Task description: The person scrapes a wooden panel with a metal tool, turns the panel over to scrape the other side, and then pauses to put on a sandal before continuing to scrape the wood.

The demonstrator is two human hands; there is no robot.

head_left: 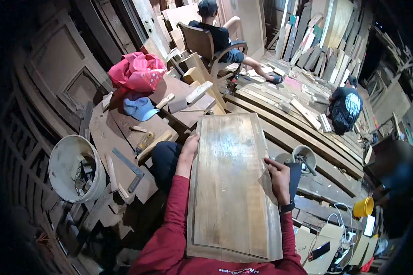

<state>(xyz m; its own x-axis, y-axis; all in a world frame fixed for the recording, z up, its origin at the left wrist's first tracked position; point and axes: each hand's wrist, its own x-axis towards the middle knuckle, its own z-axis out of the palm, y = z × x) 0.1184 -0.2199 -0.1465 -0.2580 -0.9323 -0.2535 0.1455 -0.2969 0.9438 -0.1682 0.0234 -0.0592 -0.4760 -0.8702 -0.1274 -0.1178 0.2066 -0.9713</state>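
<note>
A wide wooden panel point(229, 183) with a raised centre and bevelled border lies tilted across my lap, its lower end against my red shirt. My left hand point(190, 145) grips the panel's left edge near the top, with its fingers partly hidden beneath the wood. On the opposite side, my right hand point(278, 178) holds the right edge, its index finger near the rim and its other fingers bent. A dark band circles my right wrist. Light reflects off the panel's upper surface.
Left stand a white bucket point(75, 169) of scraps and a bench with a metal square point(128, 169), a blue cap point(141, 108) and a pink bag point(137, 72). Beyond are long planks point(298, 128), a small bucket point(304, 158), one seated person and another crouching.
</note>
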